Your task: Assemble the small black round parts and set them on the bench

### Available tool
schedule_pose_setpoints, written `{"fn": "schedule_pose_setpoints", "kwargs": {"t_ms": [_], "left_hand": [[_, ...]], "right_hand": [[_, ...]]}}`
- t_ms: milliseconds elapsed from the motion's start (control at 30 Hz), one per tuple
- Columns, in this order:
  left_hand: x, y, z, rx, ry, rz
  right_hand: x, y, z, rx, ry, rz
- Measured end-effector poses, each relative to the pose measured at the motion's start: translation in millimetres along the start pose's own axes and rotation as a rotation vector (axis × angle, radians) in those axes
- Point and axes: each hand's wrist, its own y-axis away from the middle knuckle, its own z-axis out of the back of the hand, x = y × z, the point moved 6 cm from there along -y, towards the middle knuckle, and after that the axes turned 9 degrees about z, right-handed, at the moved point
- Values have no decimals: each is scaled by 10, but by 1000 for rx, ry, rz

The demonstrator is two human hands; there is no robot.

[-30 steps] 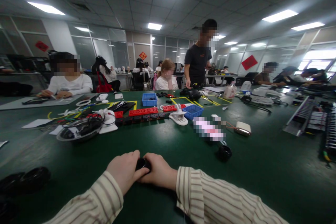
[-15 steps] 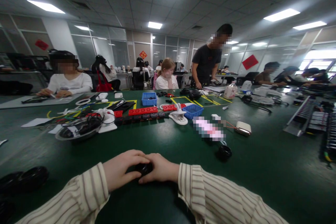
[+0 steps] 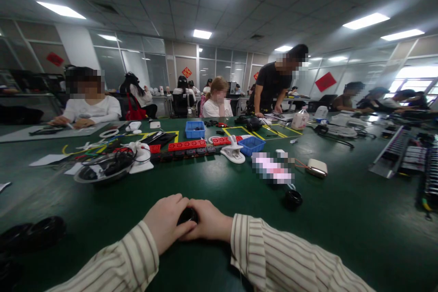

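Note:
In the head view a glossy black round part [image 3: 187, 216] rests low over the green table [image 3: 219, 187], mostly hidden between my two hands. My left hand [image 3: 170, 219] wraps round its left side, thumb across the front. From the right, my right hand [image 3: 207, 221] closes on the same part, its fingers meeting those of the left at the top. A similar black ring [image 3: 293, 197] lies apart to the right. More black rings [image 3: 46, 232] sit at the lower left.
Red and black socket strips [image 3: 186, 146], a white clip [image 3: 233, 150] and blue bins [image 3: 252, 145] stand ahead. A bowl of black parts [image 3: 104, 166] is at left, a cream case [image 3: 316, 168] at right. Co-workers sit across; a person [image 3: 273, 82] in black leans over the table.
My left hand has shifted right and its wrist has turned, closing more tightly round the black part. My right hand stays almost in place. The person in black has bent lower.

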Motion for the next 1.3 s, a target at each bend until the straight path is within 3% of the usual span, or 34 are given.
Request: {"fn": "schedule_pose_setpoints", "kwargs": {"t_ms": [167, 333, 600, 767, 933, 1133, 1300], "left_hand": [[-27, 13, 93, -28, 67, -120], [8, 32, 123, 61, 183, -239], [23, 18, 30, 192, 201, -253], [-10, -7, -5, 144, 96, -99], [-62, 23, -24, -22, -57, 48], [-40, 20, 7, -71, -61, 11], [-3, 18, 79, -34, 125, -175]], "right_hand": [[44, 2, 34, 63, -13, 45], [-43, -3, 21, 173, -28, 16], [-45, -9, 17, 162, -83, 45], [-75, 11, -20, 41, 74, -76], [-41, 26, -13, -82, 339, -143], [-18, 4, 19, -15, 252, -80], [8, -6, 70, 101, 62, 49]]}}
